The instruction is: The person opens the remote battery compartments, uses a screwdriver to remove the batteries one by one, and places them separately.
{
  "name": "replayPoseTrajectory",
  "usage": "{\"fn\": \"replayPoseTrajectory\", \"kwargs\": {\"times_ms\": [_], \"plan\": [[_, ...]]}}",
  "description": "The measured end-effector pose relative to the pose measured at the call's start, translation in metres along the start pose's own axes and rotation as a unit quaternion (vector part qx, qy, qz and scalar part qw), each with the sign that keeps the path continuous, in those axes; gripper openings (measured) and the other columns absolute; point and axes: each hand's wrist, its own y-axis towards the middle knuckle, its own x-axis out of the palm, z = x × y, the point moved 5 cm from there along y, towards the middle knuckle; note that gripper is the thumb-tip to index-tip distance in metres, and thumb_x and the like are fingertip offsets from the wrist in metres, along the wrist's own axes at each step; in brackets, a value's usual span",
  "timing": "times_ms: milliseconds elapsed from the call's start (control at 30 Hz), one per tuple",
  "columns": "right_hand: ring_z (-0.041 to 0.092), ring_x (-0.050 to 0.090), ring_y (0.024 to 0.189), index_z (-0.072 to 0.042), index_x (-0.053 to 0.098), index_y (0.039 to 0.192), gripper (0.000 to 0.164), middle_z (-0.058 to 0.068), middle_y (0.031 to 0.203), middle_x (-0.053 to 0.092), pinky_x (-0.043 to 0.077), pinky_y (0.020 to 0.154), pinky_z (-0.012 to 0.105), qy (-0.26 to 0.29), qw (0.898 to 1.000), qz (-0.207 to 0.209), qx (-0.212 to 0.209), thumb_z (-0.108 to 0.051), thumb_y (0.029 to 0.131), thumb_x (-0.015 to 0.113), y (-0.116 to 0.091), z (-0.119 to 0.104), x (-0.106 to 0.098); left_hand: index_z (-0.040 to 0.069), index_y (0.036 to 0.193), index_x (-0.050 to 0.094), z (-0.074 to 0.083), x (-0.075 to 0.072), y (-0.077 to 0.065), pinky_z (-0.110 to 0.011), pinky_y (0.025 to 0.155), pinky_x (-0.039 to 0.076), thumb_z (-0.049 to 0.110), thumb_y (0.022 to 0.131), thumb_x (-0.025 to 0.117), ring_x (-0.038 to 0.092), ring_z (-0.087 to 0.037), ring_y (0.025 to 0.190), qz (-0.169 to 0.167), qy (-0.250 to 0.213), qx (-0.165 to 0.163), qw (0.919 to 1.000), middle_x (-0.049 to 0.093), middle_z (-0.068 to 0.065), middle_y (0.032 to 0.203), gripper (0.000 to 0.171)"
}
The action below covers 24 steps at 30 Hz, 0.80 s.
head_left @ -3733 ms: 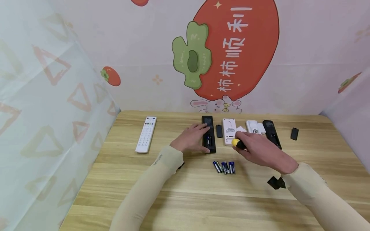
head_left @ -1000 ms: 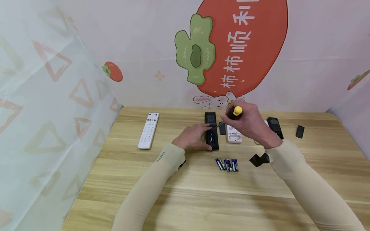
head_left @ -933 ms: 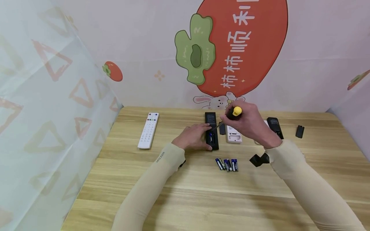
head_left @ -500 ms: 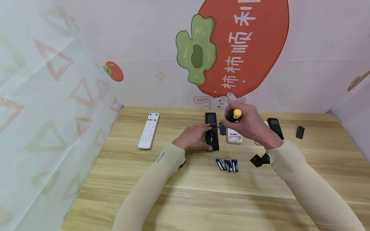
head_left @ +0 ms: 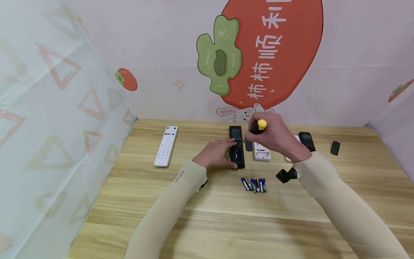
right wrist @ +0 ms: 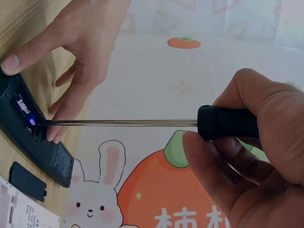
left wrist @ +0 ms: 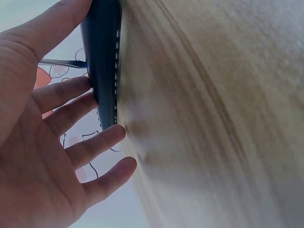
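Note:
In the head view, a black remote control lies back up with its battery compartment uncovered. A blue battery shows in that compartment in the right wrist view. My left hand rests on the remote, thumb pressing near its lower end and fingertips along its surface and edge. The left wrist view shows those fingers fairly straight. My right hand grips the black-and-yellow handle of a screwdriver. Its shaft slants down to the remote, and the tip touches or nearly touches the battery's end.
A white remote lies face up at left. Right of the work are a black battery cover, an opened white remote, another black remote and a second cover. Several loose batteries lie in front.
My right hand has carried the screwdriver from over the white remotes leftward to the black remote's compartment. Lately its handle has shifted slightly left. My left hand has stayed on the remote.

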Motion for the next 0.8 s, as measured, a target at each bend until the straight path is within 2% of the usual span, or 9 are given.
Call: {"fn": "replayPoseTrajectory", "kwargs": {"times_ms": [200, 367, 533, 800], "plan": [[0.018, 0.060, 0.075, -0.013, 0.066, 0.081, 0.013, -0.001, 0.077, 0.065, 0.053, 0.070, 0.037, -0.019, 0.999, -0.006, 0.047, -0.003, 0.083, 0.074, 0.011, -0.002, 0.002, 0.020, 0.156, 0.042, -0.002, 0.000, 0.000, -0.055, 0.115, 0.033, 0.057, 0.080, 0.081, 0.036, -0.025, 0.147, 0.004, -0.016, -0.001, 0.9999, 0.036, 0.001, 0.162, 0.093], [0.020, 0.060, 0.070, -0.011, 0.064, 0.083, 0.009, 0.002, 0.077, 0.062, 0.052, 0.065, 0.036, -0.033, 0.998, -0.014, 0.052, -0.004, 0.085, 0.070, 0.017, 0.000, 0.003, 0.020, 0.156, 0.042, -0.003, 0.000, -0.002, -0.055, 0.115, 0.033, 0.057, 0.080, 0.082, 0.036, -0.025, 0.146, 0.011, -0.029, -0.002, 0.9995, 0.037, 0.000, 0.161, 0.094], [0.022, 0.060, 0.072, -0.007, 0.065, 0.088, 0.004, 0.006, 0.083, 0.062, 0.052, 0.066, 0.036, -0.008, 0.997, -0.026, 0.071, -0.005, 0.087, 0.068, 0.024, 0.008, 0.002, 0.019, 0.156, 0.043, -0.002, -0.001, -0.003, -0.054, 0.115, 0.033, 0.056, 0.079, 0.082, 0.037, -0.025, 0.146, 0.015, -0.036, -0.002, 0.9992, 0.038, 0.000, 0.161, 0.093], [0.024, 0.060, 0.065, -0.008, 0.065, 0.086, 0.003, 0.008, 0.077, 0.064, 0.051, 0.061, 0.037, 0.029, 0.993, -0.045, 0.109, -0.008, 0.087, 0.068, 0.038, 0.020, 0.001, 0.019, 0.155, 0.044, -0.001, -0.001, -0.003, -0.055, 0.115, 0.033, 0.056, 0.079, 0.082, 0.038, -0.026, 0.145, 0.013, -0.035, -0.004, 0.9993, 0.038, -0.001, 0.161, 0.093]]}}
